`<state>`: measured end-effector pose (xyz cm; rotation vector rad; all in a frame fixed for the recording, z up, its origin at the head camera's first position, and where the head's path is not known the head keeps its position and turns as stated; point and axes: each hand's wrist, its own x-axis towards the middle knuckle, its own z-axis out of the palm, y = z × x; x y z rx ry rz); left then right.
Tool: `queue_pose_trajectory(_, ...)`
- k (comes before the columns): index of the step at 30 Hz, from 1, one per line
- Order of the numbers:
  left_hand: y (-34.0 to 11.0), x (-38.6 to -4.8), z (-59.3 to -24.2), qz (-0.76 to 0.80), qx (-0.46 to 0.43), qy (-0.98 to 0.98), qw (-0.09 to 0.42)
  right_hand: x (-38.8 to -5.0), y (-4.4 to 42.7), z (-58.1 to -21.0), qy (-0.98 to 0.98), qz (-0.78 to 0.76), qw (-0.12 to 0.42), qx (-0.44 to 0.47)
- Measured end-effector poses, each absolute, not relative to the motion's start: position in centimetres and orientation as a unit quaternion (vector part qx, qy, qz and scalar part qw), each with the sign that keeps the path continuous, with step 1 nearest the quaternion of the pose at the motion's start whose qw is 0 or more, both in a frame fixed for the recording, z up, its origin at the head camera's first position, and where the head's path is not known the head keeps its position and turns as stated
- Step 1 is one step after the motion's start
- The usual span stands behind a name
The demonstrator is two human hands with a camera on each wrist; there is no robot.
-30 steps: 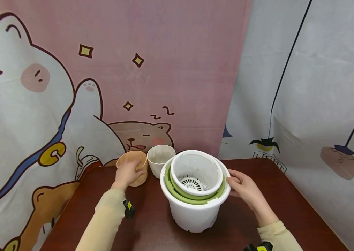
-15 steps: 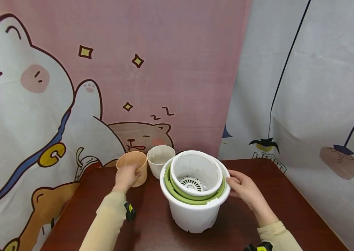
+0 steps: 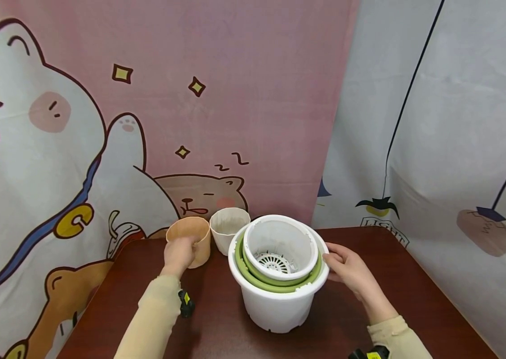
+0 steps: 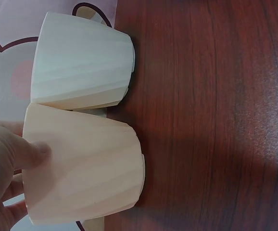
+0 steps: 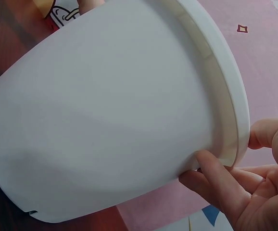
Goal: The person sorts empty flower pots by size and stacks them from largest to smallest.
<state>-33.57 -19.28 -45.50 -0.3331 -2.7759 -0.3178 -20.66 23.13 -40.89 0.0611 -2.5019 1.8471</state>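
Note:
My left hand (image 3: 179, 254) pinches the near rim of a peach-coloured flowerpot (image 3: 202, 252), thumb outside and fingers over the rim. In the left wrist view the thumb presses the wall of the peach flowerpot (image 4: 83, 166). My right hand (image 3: 348, 268) grips the right rim of a large white flowerpot (image 3: 276, 311). The right wrist view has the thumb at the rim of the white flowerpot (image 5: 115, 106) and fingers under its lip. Nested inside are a green pot (image 3: 259, 280) and a smaller white pot (image 3: 279, 239) with a slotted bottom.
A cream flowerpot (image 3: 228, 229) stands between the peach pot and the nested stack, touching or nearly touching the peach one. All stand on a dark red-brown table (image 3: 217, 319). A cartoon-printed cloth (image 3: 261, 99) hangs behind the table.
My left hand has lowered slightly onto the peach flowerpot's near rim and taken hold of it. The right hand and the nested pots have stayed in place.

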Motion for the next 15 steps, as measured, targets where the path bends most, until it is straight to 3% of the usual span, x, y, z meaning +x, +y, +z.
queue_pose_trajectory(7,-19.24,-33.44,-45.62,-0.116,-0.112,-0.974,0.159,-20.75,23.25,-41.05,-0.805,0.593,0.02,0.024)
queue_pose_trajectory(15,-19.3,-32.83,-45.97,-0.104,-0.122,-0.969,0.188,-20.78,23.25,-41.14,-0.802,0.596,0.02,0.03)
